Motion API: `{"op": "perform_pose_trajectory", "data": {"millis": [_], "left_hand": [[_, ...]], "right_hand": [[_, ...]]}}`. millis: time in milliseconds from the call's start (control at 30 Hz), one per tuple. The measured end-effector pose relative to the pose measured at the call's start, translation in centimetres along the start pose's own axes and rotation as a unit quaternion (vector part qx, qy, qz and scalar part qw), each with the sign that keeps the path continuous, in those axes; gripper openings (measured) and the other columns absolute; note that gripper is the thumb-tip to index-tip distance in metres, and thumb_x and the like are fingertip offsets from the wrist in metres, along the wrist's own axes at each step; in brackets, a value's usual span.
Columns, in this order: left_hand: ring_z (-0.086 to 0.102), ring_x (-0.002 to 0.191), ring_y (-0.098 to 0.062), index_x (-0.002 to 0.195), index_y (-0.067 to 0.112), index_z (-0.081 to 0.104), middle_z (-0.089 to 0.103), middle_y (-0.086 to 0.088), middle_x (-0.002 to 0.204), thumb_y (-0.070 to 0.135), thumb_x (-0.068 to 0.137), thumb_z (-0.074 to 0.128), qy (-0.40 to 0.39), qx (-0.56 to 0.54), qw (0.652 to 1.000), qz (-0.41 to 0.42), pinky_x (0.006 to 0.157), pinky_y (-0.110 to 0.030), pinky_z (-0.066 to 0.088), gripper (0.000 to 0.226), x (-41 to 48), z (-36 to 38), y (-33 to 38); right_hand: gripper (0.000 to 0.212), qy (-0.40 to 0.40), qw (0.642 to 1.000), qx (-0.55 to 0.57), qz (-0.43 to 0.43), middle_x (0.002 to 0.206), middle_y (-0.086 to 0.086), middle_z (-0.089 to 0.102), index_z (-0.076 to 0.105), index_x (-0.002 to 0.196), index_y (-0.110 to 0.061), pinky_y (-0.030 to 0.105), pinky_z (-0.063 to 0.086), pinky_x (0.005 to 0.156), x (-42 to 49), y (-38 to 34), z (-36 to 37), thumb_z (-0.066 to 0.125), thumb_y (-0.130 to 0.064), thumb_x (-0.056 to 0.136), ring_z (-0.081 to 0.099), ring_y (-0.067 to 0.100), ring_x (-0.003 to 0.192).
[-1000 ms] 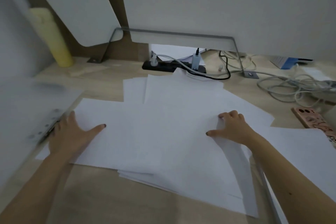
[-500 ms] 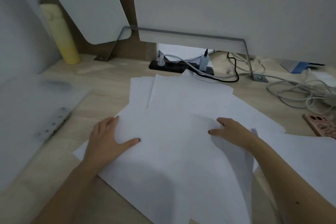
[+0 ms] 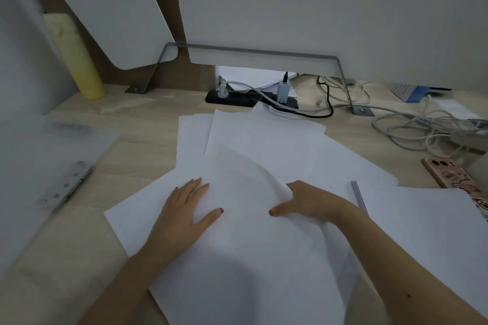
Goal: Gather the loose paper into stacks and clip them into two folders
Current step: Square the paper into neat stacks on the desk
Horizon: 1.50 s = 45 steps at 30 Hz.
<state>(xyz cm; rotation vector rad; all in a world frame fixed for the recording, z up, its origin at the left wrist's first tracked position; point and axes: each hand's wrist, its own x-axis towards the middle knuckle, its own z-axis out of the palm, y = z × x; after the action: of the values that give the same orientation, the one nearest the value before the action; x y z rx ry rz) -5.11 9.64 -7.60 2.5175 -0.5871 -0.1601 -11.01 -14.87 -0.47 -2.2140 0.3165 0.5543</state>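
Observation:
Several loose white paper sheets lie fanned over the middle of the wooden desk. My left hand presses flat on the near sheets, fingers straight and thumb spread, with its fingertips under the edge of a sheet. My right hand curls round the edge of a buckled sheet, and the paper hides its fingers. A translucent folder lies open at the left, its metal clip bar showing. The clear edge of a second folder pokes out beside my right wrist, under another sheet.
A yellow bottle stands at the back left. A black power strip with plugs sits behind the paper, and tangled cables run to the right. A phone in a pink case lies at the right edge.
My left hand has slid right across the sheets toward my right hand. The sheets have bunched toward the middle and one now buckles up at my right fingers.

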Motion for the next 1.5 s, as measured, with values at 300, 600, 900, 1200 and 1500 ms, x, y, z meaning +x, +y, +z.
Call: {"op": "perform_pose_trajectory", "data": {"millis": [300, 600, 900, 1200, 1500], "left_hand": [[0.035, 0.136, -0.017, 0.145, 0.025, 0.025, 0.032, 0.004, 0.148, 0.042, 0.084, 0.063, 0.127, -0.394, 0.896, -0.163, 0.109, -0.040, 0.034, 0.074, 1.1, -2.8, 0.1], [0.031, 0.139, -0.021, 0.144, 0.010, 0.031, 0.033, -0.005, 0.150, 0.024, 0.092, 0.055, 0.013, -0.256, 0.959, -0.120, 0.115, -0.038, 0.026, 0.059, 3.5, -1.3, 2.7], [0.027, 0.140, -0.015, 0.144, 0.014, 0.029, 0.029, 0.000, 0.152, 0.024, 0.093, 0.053, 0.014, -0.217, 0.971, -0.099, 0.114, -0.032, 0.024, 0.058, 2.6, -0.9, 2.7], [0.054, 0.111, -0.018, 0.128, 0.014, 0.049, 0.055, -0.001, 0.125, 0.011, 0.092, 0.053, 0.043, -0.426, 0.881, -0.204, 0.076, -0.025, 0.042, 0.037, 2.3, -2.7, 2.2], [0.064, 0.103, -0.027, 0.122, 0.010, 0.056, 0.066, -0.009, 0.115, 0.021, 0.089, 0.059, -0.047, -0.450, 0.862, -0.228, 0.079, -0.033, 0.050, 0.035, 2.4, -3.1, 1.8]], "right_hand": [[0.013, 0.189, 0.906, 0.378, 0.017, 0.083, 0.003, 0.070, 0.063, 0.089, -0.014, 0.027, 0.051, 0.058, -1.8, 2.5, -1.5, 0.070, -0.017, 0.079, 0.066, 0.019, 0.072], [0.024, 0.262, 0.900, 0.346, 0.047, 0.101, 0.015, 0.066, 0.060, 0.108, -0.008, 0.040, 0.052, 0.077, -1.1, 2.9, -0.8, 0.058, -0.010, 0.084, 0.063, 0.034, 0.086], [0.014, 0.237, 0.886, 0.395, 0.047, 0.078, 0.007, 0.061, 0.058, 0.099, -0.003, 0.028, 0.043, 0.056, 0.2, 2.2, -0.8, 0.056, -0.006, 0.086, 0.056, 0.021, 0.066], [0.011, 0.219, 0.919, 0.326, 0.042, 0.081, 0.013, 0.061, 0.062, 0.091, 0.000, 0.028, 0.044, 0.059, 1.0, 1.5, 0.1, 0.056, -0.006, 0.085, 0.056, 0.025, 0.069], [0.018, 0.231, 0.948, 0.218, 0.025, 0.085, 0.010, 0.062, 0.062, 0.097, 0.002, 0.030, 0.042, 0.069, 0.7, 1.7, 0.9, 0.053, -0.007, 0.084, 0.055, 0.023, 0.074]]}}
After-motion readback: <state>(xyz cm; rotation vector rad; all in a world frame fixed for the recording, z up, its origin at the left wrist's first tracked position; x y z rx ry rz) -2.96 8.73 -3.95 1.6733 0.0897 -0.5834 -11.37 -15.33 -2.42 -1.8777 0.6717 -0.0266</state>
